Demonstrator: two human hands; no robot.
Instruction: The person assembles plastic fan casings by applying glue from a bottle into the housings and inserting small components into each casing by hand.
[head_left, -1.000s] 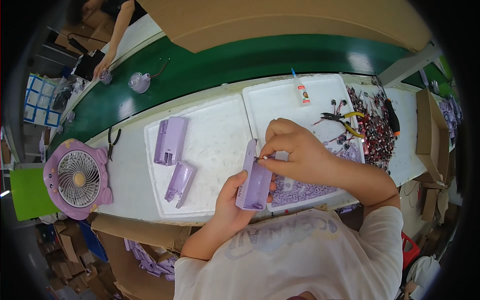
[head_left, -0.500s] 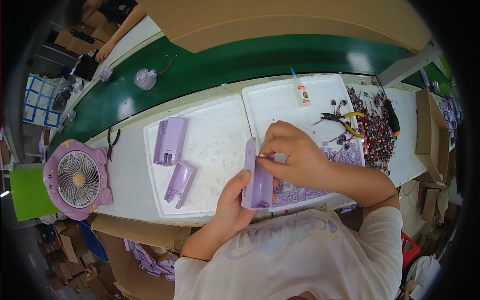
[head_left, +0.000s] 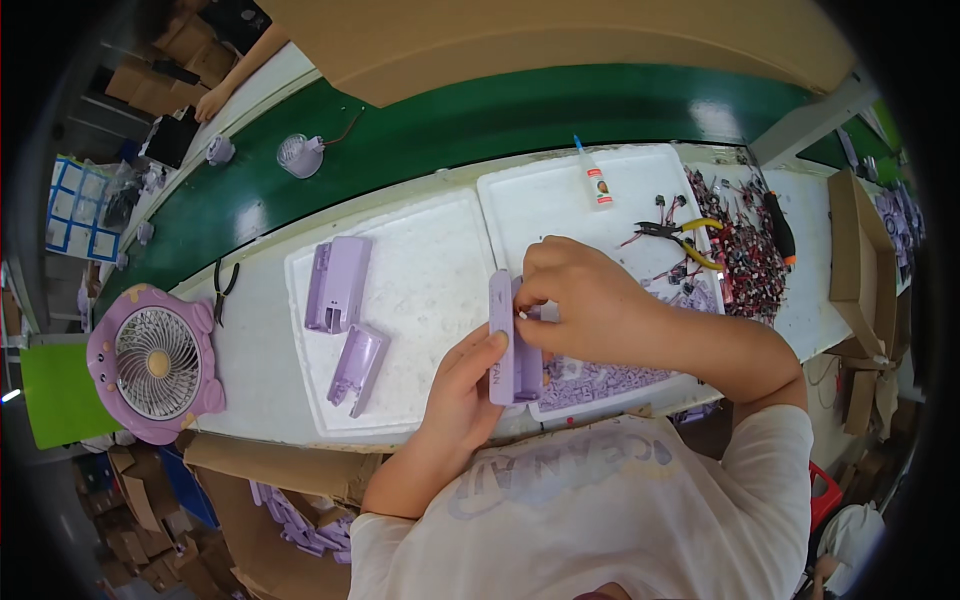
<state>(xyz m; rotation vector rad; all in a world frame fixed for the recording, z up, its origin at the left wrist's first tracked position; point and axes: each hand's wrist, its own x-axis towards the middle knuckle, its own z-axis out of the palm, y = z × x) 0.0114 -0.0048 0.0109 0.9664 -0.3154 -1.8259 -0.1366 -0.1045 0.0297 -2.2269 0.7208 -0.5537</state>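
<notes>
My left hand (head_left: pixel 460 392) is wrapped round an open purple plastic housing (head_left: pixel 502 300), held upright with its long outer wall turned partly toward me. The fingers of my right hand (head_left: pixel 585 295) are pinched at the housing's inner upper part. A tiny whitish bit shows at those fingertips; most of it is hidden, so its kind is unclear. To the left, a purple housing (head_left: pixel 345 285) and a smaller open purple shell (head_left: pixel 358 365) lie on a white foam tray (head_left: pixel 420 250).
A second foam tray (head_left: pixel 540 180) bears a glue bottle (head_left: pixel 598 185), yellow-handled pliers (head_left: pixel 690 238) and many small purple pieces (head_left: pixel 600 385). Wired parts (head_left: pixel 750 265) are heaped at right beside a screwdriver (head_left: pixel 780 230). A purple fan (head_left: pixel 157 362) stands left; a green belt (head_left: pixel 420 130) runs behind.
My left hand has turned the housing, so more of its outer wall faces me and less of its inside shows. My right fingers have curled in closer and stay at its upper part.
</notes>
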